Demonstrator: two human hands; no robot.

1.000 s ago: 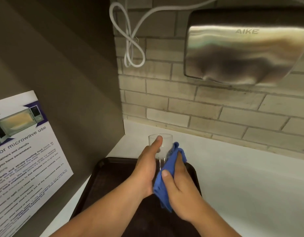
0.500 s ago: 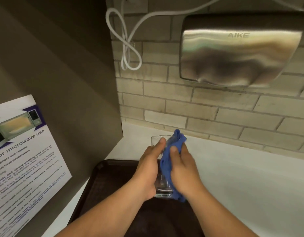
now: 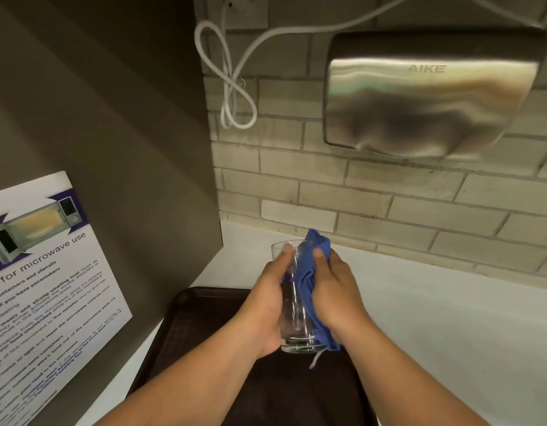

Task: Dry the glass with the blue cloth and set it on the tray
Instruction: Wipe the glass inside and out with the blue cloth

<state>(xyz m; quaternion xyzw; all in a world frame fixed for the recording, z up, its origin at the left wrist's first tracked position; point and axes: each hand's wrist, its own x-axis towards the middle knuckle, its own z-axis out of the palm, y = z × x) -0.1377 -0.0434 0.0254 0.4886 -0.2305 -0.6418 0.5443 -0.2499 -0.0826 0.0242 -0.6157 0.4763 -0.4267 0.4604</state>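
A clear drinking glass [image 3: 293, 321] is held upright above the dark brown tray [image 3: 201, 327]. My left hand [image 3: 267, 299] grips its left side, thumb near the rim. My right hand [image 3: 335, 290] presses the blue cloth [image 3: 306, 275] against the glass's right side, the cloth running from above the rim down past the base. A loose thread hangs from the cloth's lower end. Whether the glass base touches the tray I cannot tell.
The tray lies on a white counter [image 3: 435, 327] in a corner. A brick wall behind carries a steel hand dryer [image 3: 426, 99] and a looped white cable [image 3: 232, 87]. A microwave notice [image 3: 41, 281] hangs on the grey left wall.
My right hand slid the cloth up the glass's side, from low near the base to the rim. The glass stayed in my left hand. The view shifted slightly.
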